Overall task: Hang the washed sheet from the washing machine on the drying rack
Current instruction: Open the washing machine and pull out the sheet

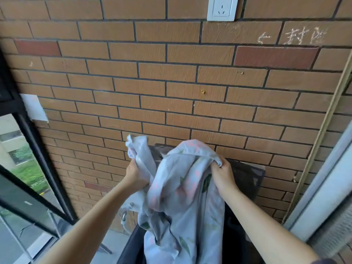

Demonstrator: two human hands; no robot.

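Sheet (181,187) gripped between left hand (134,175), right hand (222,174).

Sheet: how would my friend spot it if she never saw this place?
Find the big brick wall. Low in front of it, the left hand and right hand grip a bunch of cloth. That is the sheet: pale grey-blue with pink patches and green leaves, the only soft, patterned thing there.

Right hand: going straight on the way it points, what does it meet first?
The right hand grips the floral sheet and points up toward the brick wall. Past the held fabric, the wall looks first; the dark mesh rim behind may be nearer, depth unclear.
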